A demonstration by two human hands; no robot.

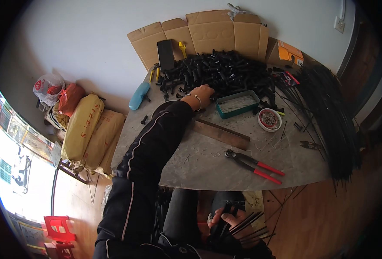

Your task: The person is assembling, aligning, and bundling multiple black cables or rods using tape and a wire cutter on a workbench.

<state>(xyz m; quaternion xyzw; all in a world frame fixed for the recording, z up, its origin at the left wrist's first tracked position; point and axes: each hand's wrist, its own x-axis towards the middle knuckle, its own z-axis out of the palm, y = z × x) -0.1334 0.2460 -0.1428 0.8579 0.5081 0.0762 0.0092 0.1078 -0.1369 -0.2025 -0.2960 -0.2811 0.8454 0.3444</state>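
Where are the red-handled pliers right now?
The red-handled pliers lie on the table near its front edge, right of centre in the head view, just below the flat wooden strip.

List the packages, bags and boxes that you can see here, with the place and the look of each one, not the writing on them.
Cardboard box flaps: brown, opened flat, standing against the wall behind the table.
Orange carton: small, at the table's far right corner.
Yellow sacks: two full ones, stacked on the floor left of the table.
Plastic bags: white-and-red and orange, behind the sacks.
Teal tray: rectangular, on the table, holding thin pale pieces.
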